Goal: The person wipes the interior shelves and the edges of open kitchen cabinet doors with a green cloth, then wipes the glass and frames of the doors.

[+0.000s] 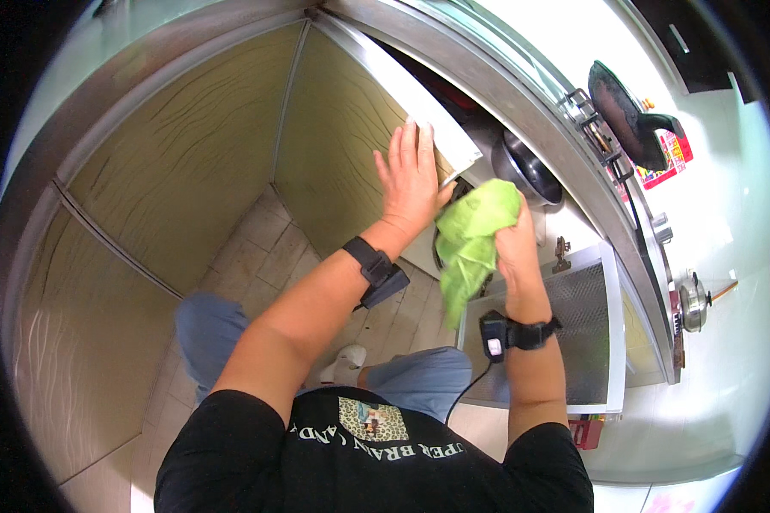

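My left hand (410,176) is on a partly open cabinet door (340,134) with a wavy-patterned, olive-yellow panel. Its fingers lie against the face near the door's free corner, while the thumb wraps around the white edge (423,90). Just to the right, a light green cloth (478,221) is bunched in my right hand (520,243). The cloth hangs down from the fingers, close to the door's corner. Whether it touches the door cannot be told. It covers part of the cabinet opening and most of the right fingers.
Dark metal cookware (529,170) sits inside the cabinet. A second door (552,327), open, stands at the right with a textured inner face. Above, a black pan (625,118) and a lidded steel pot (694,301) are on the counter side. Tiled floor (263,240) lies below.
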Motion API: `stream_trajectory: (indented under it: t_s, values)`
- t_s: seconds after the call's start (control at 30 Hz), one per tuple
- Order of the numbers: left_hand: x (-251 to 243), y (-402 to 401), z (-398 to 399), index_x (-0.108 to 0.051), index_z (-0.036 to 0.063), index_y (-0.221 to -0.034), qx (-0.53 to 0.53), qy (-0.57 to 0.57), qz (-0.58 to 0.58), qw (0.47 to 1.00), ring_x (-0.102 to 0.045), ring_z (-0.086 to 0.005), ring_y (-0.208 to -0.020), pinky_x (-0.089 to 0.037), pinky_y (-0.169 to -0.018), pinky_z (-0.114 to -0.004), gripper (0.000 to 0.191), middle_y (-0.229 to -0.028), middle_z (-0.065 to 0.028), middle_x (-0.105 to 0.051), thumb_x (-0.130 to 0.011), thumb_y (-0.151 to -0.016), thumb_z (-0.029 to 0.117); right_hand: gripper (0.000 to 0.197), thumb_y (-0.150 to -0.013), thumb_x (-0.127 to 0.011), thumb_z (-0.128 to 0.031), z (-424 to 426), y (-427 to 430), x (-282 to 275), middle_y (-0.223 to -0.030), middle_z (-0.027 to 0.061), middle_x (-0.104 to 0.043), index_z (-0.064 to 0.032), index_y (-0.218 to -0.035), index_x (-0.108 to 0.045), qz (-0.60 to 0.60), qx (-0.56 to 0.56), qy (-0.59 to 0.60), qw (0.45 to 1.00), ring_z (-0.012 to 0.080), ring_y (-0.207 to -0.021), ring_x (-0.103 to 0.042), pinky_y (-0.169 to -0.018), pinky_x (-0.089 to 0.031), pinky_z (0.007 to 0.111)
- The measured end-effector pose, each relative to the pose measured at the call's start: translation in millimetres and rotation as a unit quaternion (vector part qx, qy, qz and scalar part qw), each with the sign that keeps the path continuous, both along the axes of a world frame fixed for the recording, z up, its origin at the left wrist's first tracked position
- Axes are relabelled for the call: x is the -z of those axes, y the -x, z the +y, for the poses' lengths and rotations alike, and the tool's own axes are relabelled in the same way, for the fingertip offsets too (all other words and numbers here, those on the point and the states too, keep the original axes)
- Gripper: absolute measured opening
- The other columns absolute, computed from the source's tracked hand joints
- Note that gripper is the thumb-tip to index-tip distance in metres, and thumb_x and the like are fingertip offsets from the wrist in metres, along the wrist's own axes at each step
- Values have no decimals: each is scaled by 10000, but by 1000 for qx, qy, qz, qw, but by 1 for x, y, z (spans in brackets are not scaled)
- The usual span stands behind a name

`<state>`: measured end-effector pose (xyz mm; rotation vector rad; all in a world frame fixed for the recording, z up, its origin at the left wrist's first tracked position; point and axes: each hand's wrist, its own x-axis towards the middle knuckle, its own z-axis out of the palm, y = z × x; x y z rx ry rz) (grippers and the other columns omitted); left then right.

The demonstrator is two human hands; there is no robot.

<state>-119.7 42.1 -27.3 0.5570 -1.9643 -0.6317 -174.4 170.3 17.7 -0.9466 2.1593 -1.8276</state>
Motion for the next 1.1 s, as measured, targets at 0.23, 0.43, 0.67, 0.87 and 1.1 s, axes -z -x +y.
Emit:
stream_trajectory:
  t_s: [0.23, 0.43, 0.67, 0.87, 1.1]
  values:
    - [8, 16, 2, -126, 45, -1229, -67, -17, -28, 997, -195, -295, -1154, -180, -885, -542, 569, -1257, -135, -170, -426, -748, 92, 276, -618, -588, -78, -60, -3, 0, -791, 129, -559, -14, -869, -494, 180, 100, -19, 978, 214, -761, -545, -669, -409, 290]
    - [15, 34, 5, -179, 31, -1209, -93, -52, -3, 994, -234, -314, -1132, -181, -886, -549, 464, -1249, -135, -208, -354, -781, 77, 205, -601, -598, -111, -75, -3, -3, -722, 147, -564, -25, -763, -507, 220, 221, -37, 949, 287, -702, -553, -633, -417, 322]
    - [21, 26, -2, -176, 29, -1208, -95, -18, -14, 995, -244, -309, -1122, -186, -884, -543, 484, -1242, -138, -213, -385, -775, 81, 246, -622, -587, -97, -68, -2, 15, -756, 132, -562, -47, -852, -512, 221, 199, 46, 954, 255, -719, -552, -642, -418, 312]
    - [-1, 6, 6, -130, 32, -1224, -17, -28, -61, 998, -247, -304, -1114, -232, -868, -519, 841, -1235, -149, -212, -656, -592, 209, 321, -672, -425, 110, -37, 11, 27, -866, 44, -521, -47, -946, -480, -33, 101, 218, 970, 154, -753, -515, -691, -412, 256]
    - [26, -19, 6, -250, 28, -1194, 250, -99, 99, 958, -354, -281, -1045, -295, -877, -343, 614, -1160, -178, -315, -568, -694, 186, 524, -625, -438, 107, -45, 18, 28, -962, 86, -477, -82, -1109, -372, -7, 10, 90, 996, 166, -857, -471, -729, -390, 250]
